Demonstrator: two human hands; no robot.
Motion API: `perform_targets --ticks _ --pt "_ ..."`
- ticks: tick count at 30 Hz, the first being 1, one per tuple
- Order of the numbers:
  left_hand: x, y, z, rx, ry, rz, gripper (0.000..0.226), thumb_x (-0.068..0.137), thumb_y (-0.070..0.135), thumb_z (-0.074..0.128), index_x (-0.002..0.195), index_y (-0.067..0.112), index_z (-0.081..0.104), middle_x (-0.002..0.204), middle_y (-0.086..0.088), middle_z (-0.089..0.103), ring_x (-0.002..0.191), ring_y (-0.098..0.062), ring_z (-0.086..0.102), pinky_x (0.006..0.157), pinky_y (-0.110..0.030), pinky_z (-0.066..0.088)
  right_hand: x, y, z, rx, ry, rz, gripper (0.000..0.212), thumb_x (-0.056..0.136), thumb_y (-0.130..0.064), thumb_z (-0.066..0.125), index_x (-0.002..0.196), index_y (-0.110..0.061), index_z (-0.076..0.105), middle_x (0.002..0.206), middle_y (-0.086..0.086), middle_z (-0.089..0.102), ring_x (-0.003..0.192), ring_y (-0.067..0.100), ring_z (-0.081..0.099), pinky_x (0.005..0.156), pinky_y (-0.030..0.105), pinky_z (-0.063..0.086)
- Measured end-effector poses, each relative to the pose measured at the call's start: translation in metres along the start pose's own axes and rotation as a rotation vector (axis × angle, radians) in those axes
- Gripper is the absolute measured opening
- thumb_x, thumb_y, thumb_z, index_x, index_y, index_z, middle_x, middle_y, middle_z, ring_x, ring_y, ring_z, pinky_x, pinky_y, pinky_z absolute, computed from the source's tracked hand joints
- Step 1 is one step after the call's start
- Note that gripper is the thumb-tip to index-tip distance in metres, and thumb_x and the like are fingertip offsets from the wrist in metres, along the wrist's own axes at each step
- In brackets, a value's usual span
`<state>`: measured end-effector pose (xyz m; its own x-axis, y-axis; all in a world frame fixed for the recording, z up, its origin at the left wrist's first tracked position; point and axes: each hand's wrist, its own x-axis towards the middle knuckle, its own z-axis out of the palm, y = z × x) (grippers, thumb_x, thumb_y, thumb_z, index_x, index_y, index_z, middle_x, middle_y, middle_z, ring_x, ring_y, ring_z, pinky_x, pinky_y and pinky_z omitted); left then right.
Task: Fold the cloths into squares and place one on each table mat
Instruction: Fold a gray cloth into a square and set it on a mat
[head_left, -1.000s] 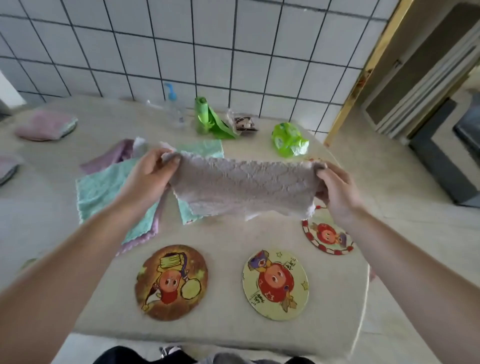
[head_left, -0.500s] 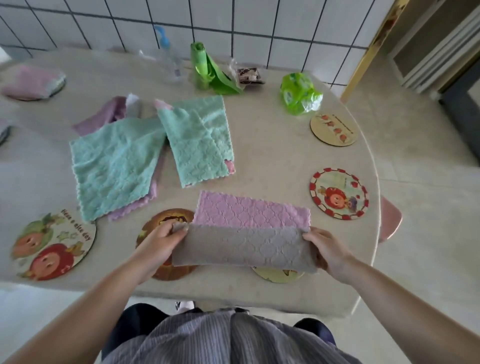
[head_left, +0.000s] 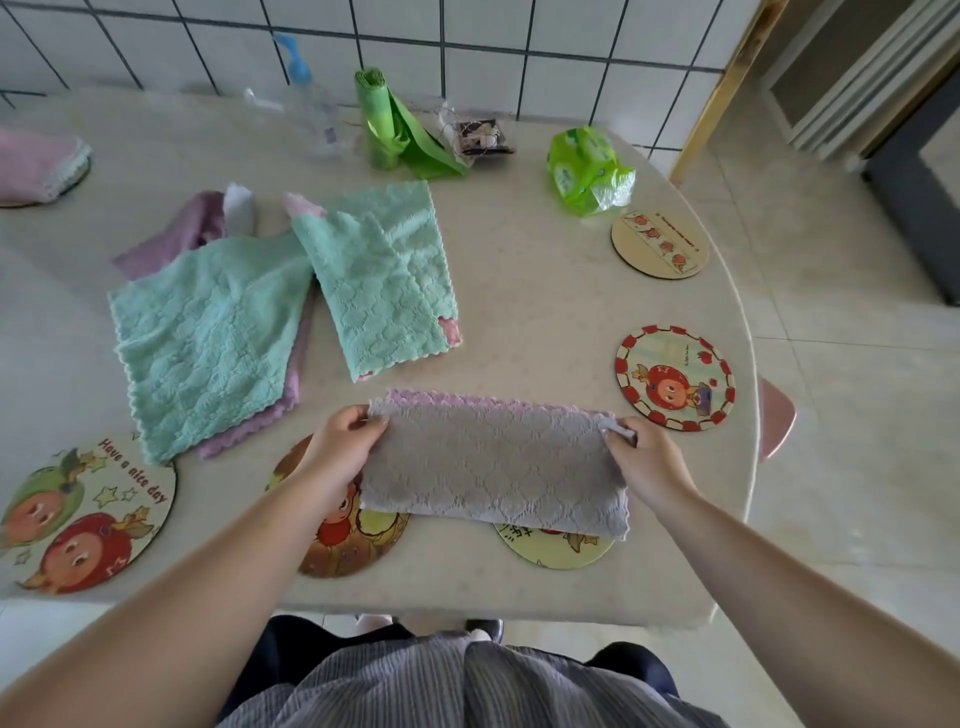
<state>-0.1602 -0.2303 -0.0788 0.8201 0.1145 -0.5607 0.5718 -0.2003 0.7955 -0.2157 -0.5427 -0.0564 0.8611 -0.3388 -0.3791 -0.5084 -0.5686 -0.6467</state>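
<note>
A grey-and-lilac quilted microfibre cloth (head_left: 493, 470), folded in half, lies on the near part of the pale speckled stone bench (head_left: 540, 312) with its long axis running left to right and its folded edge nearest the person. The left hand (head_left: 340, 447) pinches its far-left corner; the right hand (head_left: 641, 457) pinches its far-right corner. It overlaps a brown round cartoon table mat (head_left: 348, 540) and a yellow round one (head_left: 550, 545). Loose mint-green cloths (head_left: 208, 338) lie further left. White tiled wall (head_left: 467, 31) stands behind; pale floor tiles (head_left: 841, 364) lie right.
</note>
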Motion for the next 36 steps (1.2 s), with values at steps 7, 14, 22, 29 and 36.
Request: perform_targets --ticks 7,14,22,29,36 --pt "0.021 0.010 0.009 0.289 0.101 0.109 0.028 0.089 0.031 0.057 0.111 0.014 0.058 0.094 -0.001 0.061 0.078 -0.015 0.056 0.066 -0.028 0.042 0.019 -0.005 0.006 -0.091 0.037 0.047 0.013 0.093 -0.023 0.046 0.090 -0.018 0.057 0.072 -0.002 0.056 0.066 0.014 0.050 0.051 0.025 0.032" --pt "0.035 0.016 0.016 0.432 0.140 0.130 0.037 0.087 0.031 0.059 0.118 0.011 0.055 0.105 -0.002 0.059 0.086 -0.016 0.052 0.070 -0.028 0.036 0.032 -0.002 0.010 -0.134 0.034 0.085 0.017 0.093 -0.022 0.044 0.089 -0.017 0.060 0.075 -0.002 0.058 0.077 0.021 0.054 0.051 0.024 0.032" --pt "-0.024 0.004 0.036 0.858 -0.100 0.828 0.009 0.088 0.028 0.057 0.095 0.023 0.058 0.088 0.014 0.049 0.082 -0.008 0.053 0.071 -0.024 0.044 -0.017 -0.032 0.027 -0.226 -0.001 -0.428 0.018 0.089 -0.030 0.057 0.104 -0.022 0.060 0.092 -0.010 0.058 0.075 0.008 0.058 0.069 0.028 0.053" --pt "-0.032 -0.016 0.044 1.053 -0.278 0.708 0.017 0.084 0.037 0.059 0.086 0.021 0.057 0.090 0.006 0.059 0.084 -0.014 0.056 0.069 -0.029 0.044 -0.033 -0.027 0.056 -0.513 -0.361 -0.343 0.014 0.082 -0.040 0.057 0.087 -0.026 0.057 0.087 -0.008 0.065 0.084 0.017 0.061 0.069 0.030 0.049" --pt "-0.032 -0.016 0.015 1.074 -0.210 0.685 0.014 0.083 0.036 0.062 0.082 0.023 0.056 0.083 0.013 0.056 0.075 -0.008 0.054 0.060 -0.024 0.043 -0.021 0.019 0.004 -0.507 -0.381 -0.159 0.015 0.078 -0.039 0.065 0.074 -0.031 0.054 0.071 -0.015 0.061 0.068 0.009 0.060 0.066 0.033 0.054"
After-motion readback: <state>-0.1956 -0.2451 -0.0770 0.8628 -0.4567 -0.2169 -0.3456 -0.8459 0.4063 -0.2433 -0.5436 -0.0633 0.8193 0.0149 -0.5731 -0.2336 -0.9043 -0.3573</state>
